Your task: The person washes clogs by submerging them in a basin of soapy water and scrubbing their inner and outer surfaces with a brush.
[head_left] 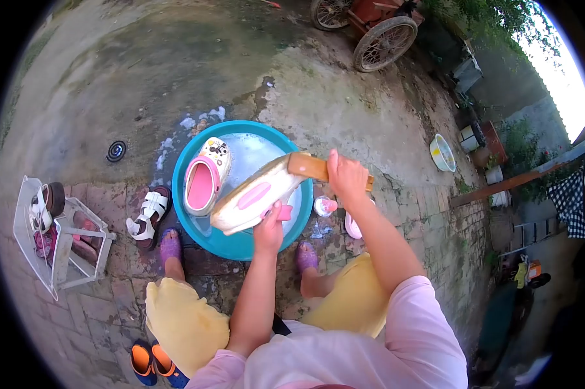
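My left hand (268, 232) is closed around a white and pink clog (253, 198), held tilted on its side above the basin. Its dirty sole edge faces up and away from me. In my right hand (348, 176) is a wooden scrubbing brush (309, 166), pressed against one end of the clog; its bristles are hidden. Below sits a round teal basin (183, 225) of sudsy water (244, 150). A matching clog (207, 178) with charms and a pink inside rests in the basin's left part.
A small bottle with a pink cap (325, 205) and a pink shoe (353, 226) lie right of the basin. White sandals (151, 217) and a white shoe rack (62, 259) are on the left. Navy-orange clogs (143, 363) stand near me. A cart wheel (386, 44) is farther off.
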### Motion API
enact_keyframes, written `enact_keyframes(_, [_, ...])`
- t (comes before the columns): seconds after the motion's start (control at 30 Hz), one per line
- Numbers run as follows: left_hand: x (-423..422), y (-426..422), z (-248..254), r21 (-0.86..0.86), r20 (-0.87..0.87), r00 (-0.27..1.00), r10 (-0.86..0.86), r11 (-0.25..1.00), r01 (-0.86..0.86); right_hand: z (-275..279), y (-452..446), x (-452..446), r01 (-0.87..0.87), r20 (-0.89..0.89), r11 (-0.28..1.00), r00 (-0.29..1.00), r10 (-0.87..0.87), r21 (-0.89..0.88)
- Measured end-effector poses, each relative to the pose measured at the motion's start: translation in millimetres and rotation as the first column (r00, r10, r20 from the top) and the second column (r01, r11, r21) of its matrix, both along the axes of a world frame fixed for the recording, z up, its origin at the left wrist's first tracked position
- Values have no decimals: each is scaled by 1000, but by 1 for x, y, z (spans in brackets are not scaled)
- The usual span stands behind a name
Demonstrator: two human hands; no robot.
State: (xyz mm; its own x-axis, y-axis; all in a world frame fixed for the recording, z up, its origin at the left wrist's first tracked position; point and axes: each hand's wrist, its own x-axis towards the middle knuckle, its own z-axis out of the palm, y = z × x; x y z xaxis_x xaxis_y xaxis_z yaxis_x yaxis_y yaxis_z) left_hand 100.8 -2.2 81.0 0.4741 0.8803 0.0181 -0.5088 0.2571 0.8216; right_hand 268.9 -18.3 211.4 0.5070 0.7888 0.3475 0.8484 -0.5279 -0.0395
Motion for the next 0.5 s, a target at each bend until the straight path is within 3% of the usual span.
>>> enact_keyframes(0.03, [5, -6, -5, 227, -134, 980, 150, 967, -117, -2, -1, -1, 1, -8, 1000, 1000, -1, 4])
enact_keyframes(0.07, [6, -9, -1, 228, -139, 978, 153, 966, -119, -2, -4, -2, 19, -5, 1000, 1000, -18, 3])
enact_keyframes(0.13, [13, -8, 8, 37, 18, 981, 192, 981, -193, 1, -10, 0, 50, 20, 999, 999, -50, 1])
enact_keyframes(0.17, [10, -5, 8, -220, 221, 969, 115, 973, -66, 2, -10, -16, -42, -6, 999, 999, 41, -23])
enact_keyframes(0.27, [10, -3, 15, -270, 294, 950, 104, 963, -22, -1, -2, 9, 86, -4, 995, 996, -87, -54])
enact_keyframes(0.3, [6, -5, 16, -121, 42, 994, 101, 988, -95, 1, -4, 14, 138, -29, 989, 990, -139, -50])
enact_keyframes(0.4, [9, -3, 3, -5, 62, 993, 97, 995, -97, 3, -10, -16, 7, -39, 999, 999, -9, -49])
enact_keyframes(0.43, [7, -1, 2, -193, 297, 954, 36, 981, 23, -2, -8, -18, 21, -84, 998, 996, -27, -65])
enact_keyframes(0.47, [5, -3, 7, -193, 296, 955, 30, 981, 29, -2, -9, -8, 27, -85, 998, 996, -33, -65])
enact_keyframes(0.5, [5, -5, 12, -131, 135, 990, 49, 991, -32, 0, -7, 8, 117, -85, 989, 988, -125, -95])
